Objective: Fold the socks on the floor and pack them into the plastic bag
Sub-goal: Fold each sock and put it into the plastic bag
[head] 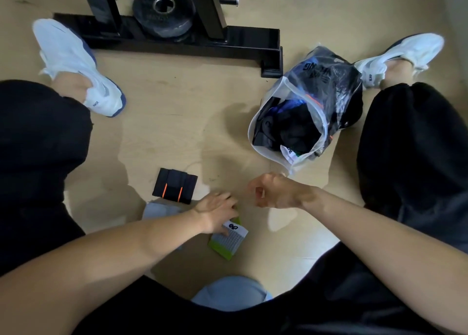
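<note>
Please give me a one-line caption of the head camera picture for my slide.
Left hand rests on a green-and-white sock on the floor; right hand hovers curled near the open plastic bag.

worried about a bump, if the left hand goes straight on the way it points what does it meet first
Probably the right hand, curled just beyond the left hand that rests on the green and white sock. It may hang higher, though.
</note>
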